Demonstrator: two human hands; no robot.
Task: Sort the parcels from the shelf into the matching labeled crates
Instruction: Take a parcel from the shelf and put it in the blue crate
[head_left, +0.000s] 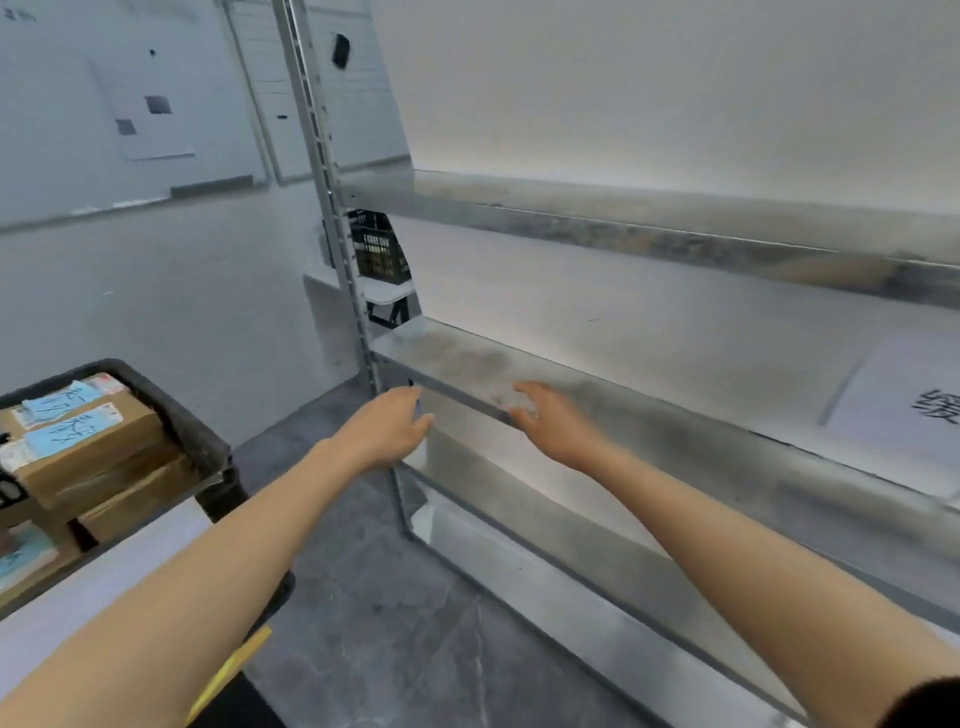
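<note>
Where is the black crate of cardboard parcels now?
Head view, far left: the black plastic crate sits on a white surface, left of the grey metal shelf.

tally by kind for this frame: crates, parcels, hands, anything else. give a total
black crates: 2, one holding parcels, one farther back
cardboard parcels: 4 distinguishable, all in the near crate, stack partly cut off by the frame
hands: 2, left hand and right hand, both empty
sheet of paper on the shelf: 1
Total: 9
</note>
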